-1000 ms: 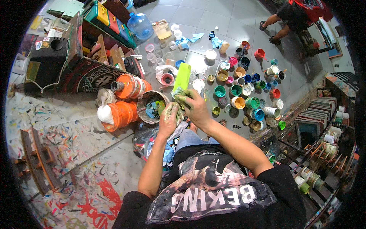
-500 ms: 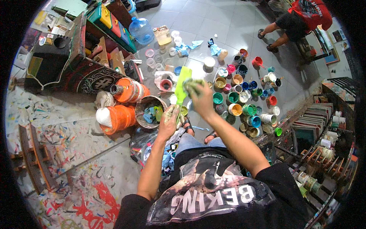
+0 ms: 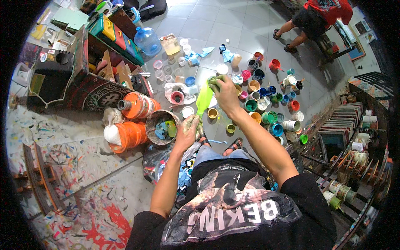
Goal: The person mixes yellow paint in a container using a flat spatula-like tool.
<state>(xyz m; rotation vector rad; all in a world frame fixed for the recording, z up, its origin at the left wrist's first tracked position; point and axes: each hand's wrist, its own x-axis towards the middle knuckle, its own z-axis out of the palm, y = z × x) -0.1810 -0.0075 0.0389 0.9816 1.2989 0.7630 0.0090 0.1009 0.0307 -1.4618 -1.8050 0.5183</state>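
Observation:
My left hand (image 3: 188, 130) is closed round the handle of a lime-green spatula (image 3: 204, 101), whose flat blade points up and away from me. At the blade's far end my right hand (image 3: 225, 95) pinches what looks like a small stained rag (image 3: 211, 79) against the blade. My fingers hide most of that rag. Smears of paint mark my left hand. Below and left of the blade stands a paint-crusted bucket (image 3: 151, 138) with blue cloth and something yellow-green inside.
Many open paint pots (image 3: 251, 106) crowd the floor ahead right. Orange buckets (image 3: 125, 137) and a wooden cabinet (image 3: 85, 77) stand left; a water jug (image 3: 147, 41) is beyond. A person in red (image 3: 329, 14) works at the far right. Racks of framed screens (image 3: 341, 118) line the right side.
My right hand has slid from the middle of the blade to its far end, and the fingers now pinch its tip. My left hand has kept its hold on the handle.

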